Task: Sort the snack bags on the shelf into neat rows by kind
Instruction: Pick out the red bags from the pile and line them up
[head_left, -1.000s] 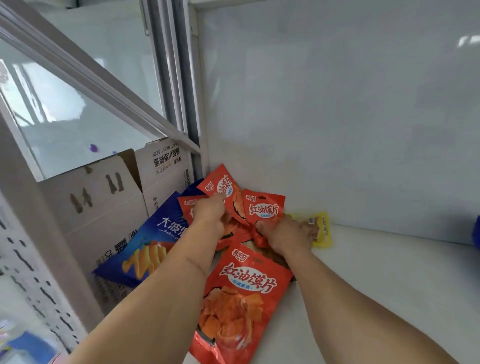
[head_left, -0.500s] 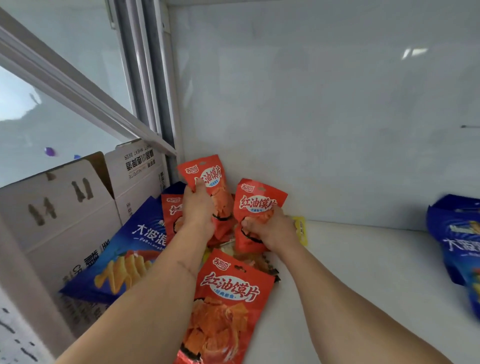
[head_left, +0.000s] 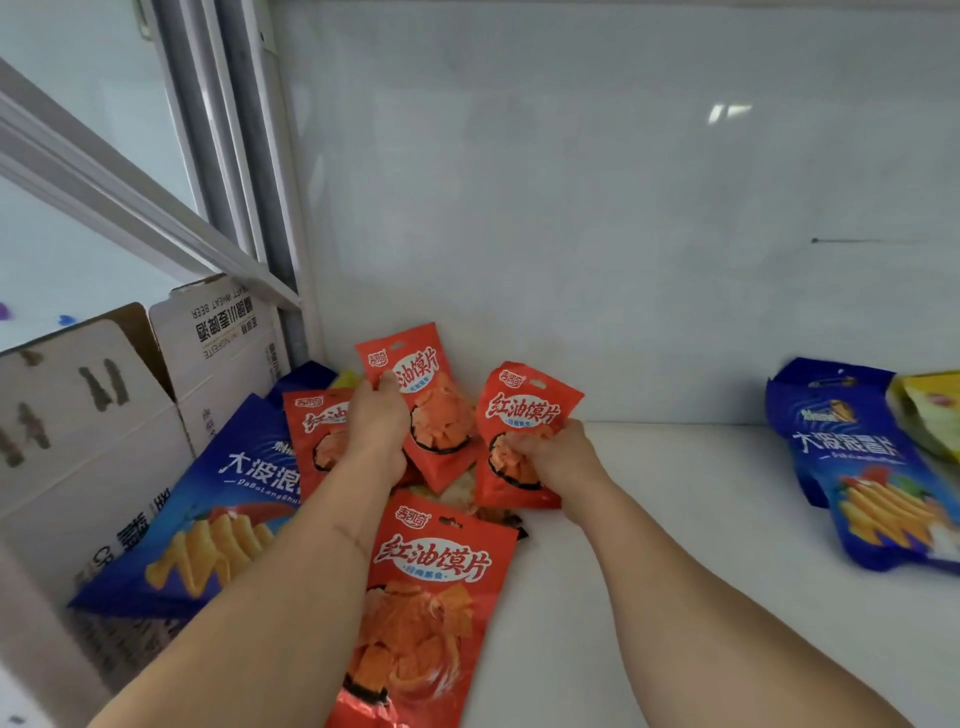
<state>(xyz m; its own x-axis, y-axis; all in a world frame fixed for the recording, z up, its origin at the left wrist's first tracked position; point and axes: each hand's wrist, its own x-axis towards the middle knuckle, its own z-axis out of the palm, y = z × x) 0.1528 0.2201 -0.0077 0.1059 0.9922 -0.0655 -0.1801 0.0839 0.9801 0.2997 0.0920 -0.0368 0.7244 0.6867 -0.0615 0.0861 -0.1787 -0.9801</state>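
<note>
Several red snack bags crowd the shelf's back left corner. My left hand (head_left: 375, 431) grips an upright red bag (head_left: 431, 410) near the back wall. My right hand (head_left: 553, 457) grips a second red bag (head_left: 519, 415) just to its right, also held upright. A third red bag (head_left: 317, 436) stands behind my left wrist. The largest-looking red bag (head_left: 426, 603) lies flat in front, between my forearms. A blue chip bag (head_left: 208, 514) leans at the left. Another blue chip bag (head_left: 867, 467) lies at the far right.
A white cardboard box (head_left: 104, 415) stands left of the shelf, against the window frame. A yellow bag (head_left: 930, 410) lies at the right edge behind the blue one. Under the red bags a pale packet (head_left: 457, 493) shows. The white shelf surface (head_left: 675, 519) stretches between both groups.
Both hands have lifted their red bags upright from the pile, and the two bags have moved a little apart. The view has swung right, showing the blue and yellow bags there.
</note>
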